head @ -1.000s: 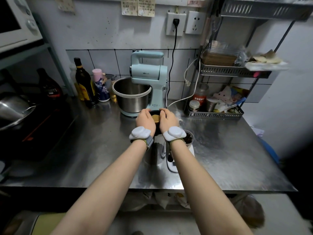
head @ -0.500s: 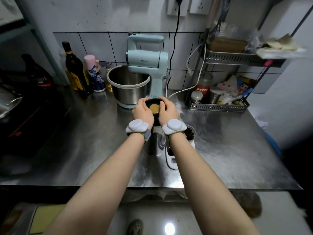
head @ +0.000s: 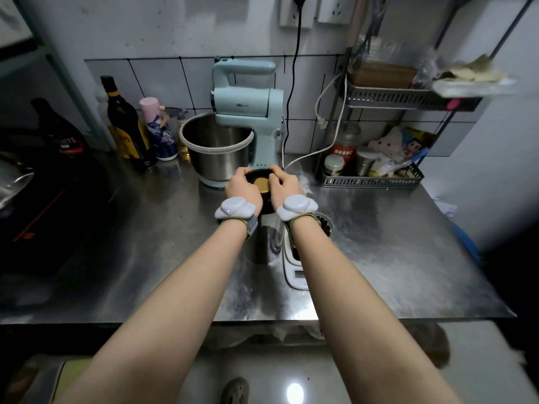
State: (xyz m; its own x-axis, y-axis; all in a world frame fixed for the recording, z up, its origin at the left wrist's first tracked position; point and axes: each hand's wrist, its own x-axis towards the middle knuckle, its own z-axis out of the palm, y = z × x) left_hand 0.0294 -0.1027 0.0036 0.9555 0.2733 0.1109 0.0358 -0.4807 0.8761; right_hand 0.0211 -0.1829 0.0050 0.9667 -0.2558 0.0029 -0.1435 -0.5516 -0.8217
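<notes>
Both my hands hold a small round black lid (head: 261,174) with a gold centre (head: 261,185), which sits on top of a steel canister (head: 264,243) on the counter. My left hand (head: 243,189) curls round the lid's left rim. On the lid's right rim sits my right hand (head: 284,186), its fingers curled over the edge. Both wrists wear white sensor bands. The canister's body is mostly hidden behind my forearms.
A pale blue stand mixer (head: 248,112) with a steel bowl (head: 215,150) stands just behind my hands. Bottles (head: 124,123) line the wall at left. A white scale (head: 294,272) and a bowl of dark bits (head: 325,225) sit at right. A wire rack (head: 373,179) holds jars.
The view has tilted down and drawn closer. My hands stay on the lid, with the right hand's fingers shifted a little round the rim.
</notes>
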